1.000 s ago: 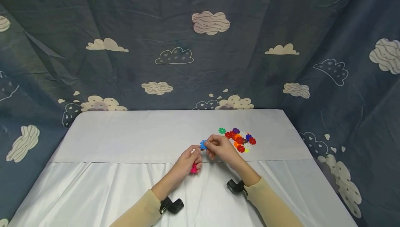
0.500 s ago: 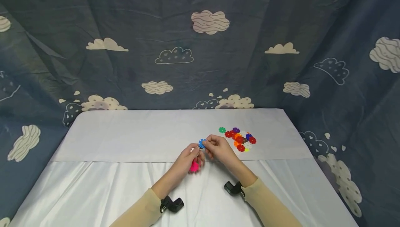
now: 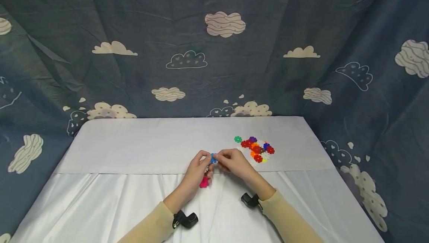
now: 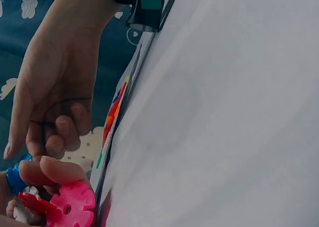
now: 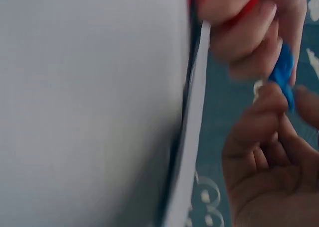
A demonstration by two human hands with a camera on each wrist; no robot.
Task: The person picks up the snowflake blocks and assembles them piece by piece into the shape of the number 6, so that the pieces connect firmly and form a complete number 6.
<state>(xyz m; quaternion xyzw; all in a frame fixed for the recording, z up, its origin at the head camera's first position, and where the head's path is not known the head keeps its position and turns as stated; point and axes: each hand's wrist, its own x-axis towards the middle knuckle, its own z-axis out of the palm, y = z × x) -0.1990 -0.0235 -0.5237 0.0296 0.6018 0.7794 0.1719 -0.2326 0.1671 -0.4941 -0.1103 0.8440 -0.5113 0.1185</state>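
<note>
My left hand holds a small cluster of joined plastic snowflake discs. A pink disc hangs lowest, with a red disc and a white disc beside it in the left wrist view. Between the fingertips of both hands is a blue snowflake disc. My right hand pinches its right side with thumb and forefinger. From the right wrist view, the blue plastic looks edge-on and twisted; whether it is one disc or two I cannot tell. Fingers hide much of the cluster.
Behind my right hand lies a loose pile of discs in red, orange, white, blue, purple and yellow. A green disc sits at the pile's left. White cloth covers the table, and a dark cloud-print curtain hangs behind.
The blue disc has come slightly left and down to the left fingertips, the right hand moving with it. The left hand has turned, and the pink disc now hangs lower and further left.
</note>
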